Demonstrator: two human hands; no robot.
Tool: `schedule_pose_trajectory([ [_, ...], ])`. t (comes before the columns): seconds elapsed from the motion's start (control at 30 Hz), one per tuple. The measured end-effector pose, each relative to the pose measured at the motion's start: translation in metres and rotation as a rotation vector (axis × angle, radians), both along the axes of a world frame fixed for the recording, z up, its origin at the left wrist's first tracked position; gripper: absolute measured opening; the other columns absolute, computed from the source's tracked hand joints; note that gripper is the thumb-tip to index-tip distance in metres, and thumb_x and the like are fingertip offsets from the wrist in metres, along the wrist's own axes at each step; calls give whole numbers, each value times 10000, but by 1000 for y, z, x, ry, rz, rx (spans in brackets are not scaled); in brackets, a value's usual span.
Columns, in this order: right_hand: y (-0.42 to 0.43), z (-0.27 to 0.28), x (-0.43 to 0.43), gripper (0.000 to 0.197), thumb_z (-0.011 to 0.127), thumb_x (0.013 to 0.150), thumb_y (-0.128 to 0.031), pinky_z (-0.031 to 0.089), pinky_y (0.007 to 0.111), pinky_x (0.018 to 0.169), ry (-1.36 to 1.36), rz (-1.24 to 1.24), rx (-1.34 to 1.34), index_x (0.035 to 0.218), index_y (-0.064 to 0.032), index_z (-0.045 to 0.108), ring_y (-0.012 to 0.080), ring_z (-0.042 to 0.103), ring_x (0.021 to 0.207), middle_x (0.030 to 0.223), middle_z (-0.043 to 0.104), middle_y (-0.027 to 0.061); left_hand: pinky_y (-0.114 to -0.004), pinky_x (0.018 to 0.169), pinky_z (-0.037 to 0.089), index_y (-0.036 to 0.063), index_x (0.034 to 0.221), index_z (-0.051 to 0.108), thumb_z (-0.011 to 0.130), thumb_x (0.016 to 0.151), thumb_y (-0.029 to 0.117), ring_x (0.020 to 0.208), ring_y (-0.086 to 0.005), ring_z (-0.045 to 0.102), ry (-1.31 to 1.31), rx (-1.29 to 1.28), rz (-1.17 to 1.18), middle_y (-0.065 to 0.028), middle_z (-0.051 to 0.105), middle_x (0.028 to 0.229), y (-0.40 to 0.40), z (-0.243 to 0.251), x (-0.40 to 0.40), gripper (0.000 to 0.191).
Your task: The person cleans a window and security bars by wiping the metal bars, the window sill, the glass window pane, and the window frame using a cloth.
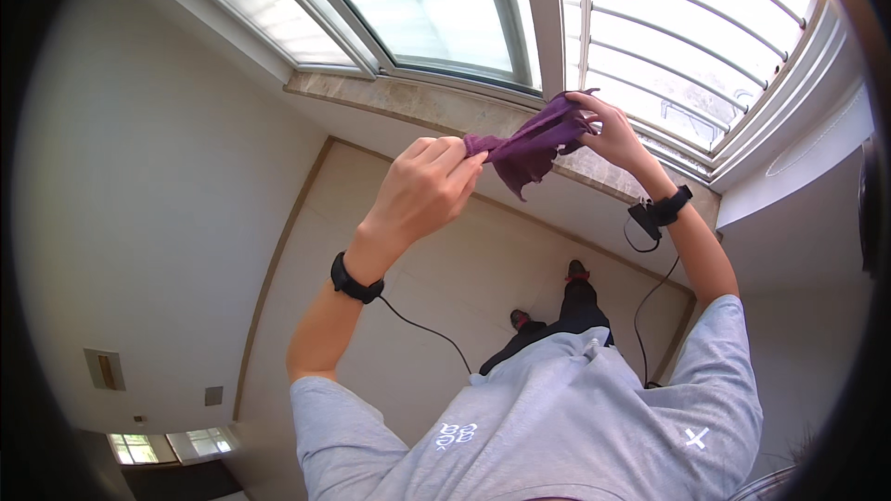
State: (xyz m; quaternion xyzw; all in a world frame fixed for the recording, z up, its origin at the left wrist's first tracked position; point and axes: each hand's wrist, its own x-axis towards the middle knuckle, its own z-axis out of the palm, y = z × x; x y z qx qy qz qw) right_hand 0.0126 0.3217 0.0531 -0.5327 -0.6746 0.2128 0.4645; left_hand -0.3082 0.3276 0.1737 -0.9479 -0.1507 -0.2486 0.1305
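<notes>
A purple cloth (pixel 532 142) is stretched between my two hands in front of the window sill. My left hand (pixel 431 177) pinches its narrow, bunched end, with the fingers curled over it. At the wider, spread end, my right hand (pixel 609 132) grips the ragged edge between thumb and fingers. The cloth's lower part hangs down in a loose, dark fold. Each wrist wears a black strap with a cable; a small black box is at the right one.
Beyond the cloth runs a stone window sill (pixel 418 103). Above it are a sliding glass window pane (pixel 445 7) and metal window bars (pixel 668 35). A pale wall (pixel 153 188) rises at the left. Cables hang beside my body above the tiled floor (pixel 334 257).
</notes>
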Motion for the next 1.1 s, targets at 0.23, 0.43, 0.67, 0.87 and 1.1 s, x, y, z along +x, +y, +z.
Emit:
schedule_pose_trajectory([
  [0.23, -104, 44, -73, 386, 751, 758, 46, 531, 341, 776, -276, -33, 399, 1129, -24, 670, 294, 676, 866, 1004, 695, 154, -356, 709, 489, 76, 924, 662, 725, 788, 79, 724, -238, 616, -227, 37, 390, -49, 625, 794, -80, -27, -117, 150],
  [0.43, -133, -6, -135, 168, 747, 765, 19, 506, 340, 644, -251, 196, 250, 925, -15, 708, 285, 646, 712, 803, 682, 135, -373, 671, 485, 74, 791, 595, 673, 878, 242, 644, -263, 627, 36, -431, 707, -81, 627, 663, -153, -106, -188, 204],
  [0.67, -145, -43, -160, 134, 747, 777, -40, 529, 360, 679, -340, 402, -42, 908, -27, 723, 293, 663, 725, 797, 687, 135, -451, 702, 504, 25, 848, 624, 641, 908, 302, 755, -372, 637, -185, -1016, 976, -164, 660, 766, -241, -197, -197, 283],
  [0.87, -142, -61, -158, 97, 743, 775, -38, 543, 353, 690, -531, 343, 15, 867, -32, 715, 304, 680, 760, 815, 694, 140, -441, 704, 500, 16, 810, 599, 662, 895, 281, 755, -355, 633, -261, -991, 947, -155, 653, 761, -245, -176, -183, 285],
  [1.1, -150, -97, -149, 53, 552, 947, -28, 537, 329, 605, -327, -20, -2, 996, -11, 541, 248, 702, 668, 737, 684, 132, -413, 748, 485, 32, 784, 560, 684, 879, 233, 723, -307, 620, -296, -760, 685, -112, 645, 733, -213, -130, -179, 255],
])
